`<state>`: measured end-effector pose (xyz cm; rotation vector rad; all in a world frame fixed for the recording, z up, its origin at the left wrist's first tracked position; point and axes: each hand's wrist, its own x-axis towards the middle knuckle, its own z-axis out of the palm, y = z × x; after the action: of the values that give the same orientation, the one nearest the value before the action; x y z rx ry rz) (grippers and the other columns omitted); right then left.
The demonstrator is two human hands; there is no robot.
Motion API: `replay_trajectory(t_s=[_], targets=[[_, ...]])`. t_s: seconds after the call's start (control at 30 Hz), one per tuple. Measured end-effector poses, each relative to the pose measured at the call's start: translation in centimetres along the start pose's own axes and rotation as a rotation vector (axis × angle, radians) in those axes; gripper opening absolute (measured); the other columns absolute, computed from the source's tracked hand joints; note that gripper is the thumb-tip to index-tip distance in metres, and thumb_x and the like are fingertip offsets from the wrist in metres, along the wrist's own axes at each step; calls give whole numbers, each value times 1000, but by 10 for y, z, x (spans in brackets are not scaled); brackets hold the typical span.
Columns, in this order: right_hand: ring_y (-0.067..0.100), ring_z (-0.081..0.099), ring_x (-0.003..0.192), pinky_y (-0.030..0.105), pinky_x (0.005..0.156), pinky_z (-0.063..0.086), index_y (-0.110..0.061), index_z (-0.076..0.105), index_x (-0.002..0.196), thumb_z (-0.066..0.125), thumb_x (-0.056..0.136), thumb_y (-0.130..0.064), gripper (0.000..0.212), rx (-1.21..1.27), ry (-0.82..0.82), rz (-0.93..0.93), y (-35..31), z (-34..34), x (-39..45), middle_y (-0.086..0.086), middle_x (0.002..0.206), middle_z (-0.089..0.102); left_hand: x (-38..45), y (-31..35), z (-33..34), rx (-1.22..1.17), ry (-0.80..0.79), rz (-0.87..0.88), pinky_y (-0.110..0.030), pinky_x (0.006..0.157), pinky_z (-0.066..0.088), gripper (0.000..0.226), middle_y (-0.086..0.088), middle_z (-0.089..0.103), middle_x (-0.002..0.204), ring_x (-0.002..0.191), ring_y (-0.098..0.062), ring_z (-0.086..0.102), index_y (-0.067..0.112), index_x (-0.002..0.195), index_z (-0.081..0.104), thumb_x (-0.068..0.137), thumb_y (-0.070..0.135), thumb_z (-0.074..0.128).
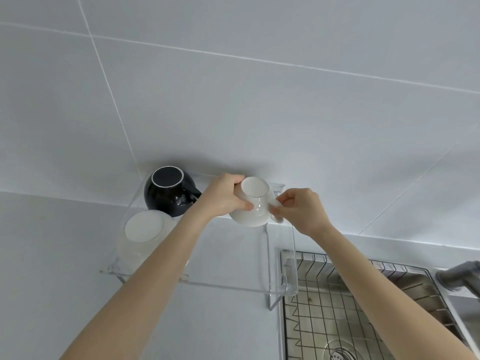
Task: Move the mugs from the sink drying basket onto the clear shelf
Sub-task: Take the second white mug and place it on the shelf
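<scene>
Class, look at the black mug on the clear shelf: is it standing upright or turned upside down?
Upside down. The black mug shows its flat, white-ringed base facing up, on the clear shelf.

White mug (pixel 253 203); black mug (pixel 168 190), white ring; silver wire basket (pixel 350 307).
</scene>
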<state>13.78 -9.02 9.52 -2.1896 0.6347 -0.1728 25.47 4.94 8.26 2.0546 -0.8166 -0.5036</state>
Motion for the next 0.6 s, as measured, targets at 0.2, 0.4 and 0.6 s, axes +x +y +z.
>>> replay_trajectory(t_s=[0.2,0.4,0.6], targets=[[19,57,65,28,62,47,-13,62,67,72,74,-23,16,-31,17,-15,0,3,0,17,71,73,-2,0,1,20,-2,6,-28,67,40,34,-4,64,83,75,-18,53,8,91,64,60,16,78],[21,57,64,9,52,44,-9,66,72,72,72,-10,6,-56,14,-12,-1,2,-1,16,70,68,-4,1,-1,39,-20,0,-28,71,41,37,-12,68,90,80,-24,58,9,93,65,59,18,77],[35,64,89,46,81,55,1,67,85,67,75,-7,13,-119,16,-50,-2,6,-4,22,91,71,-9,6,-3,77,-54,-4,-27,75,42,35,-12,68,99,87,-21,57,10,100,63,67,14,74]])
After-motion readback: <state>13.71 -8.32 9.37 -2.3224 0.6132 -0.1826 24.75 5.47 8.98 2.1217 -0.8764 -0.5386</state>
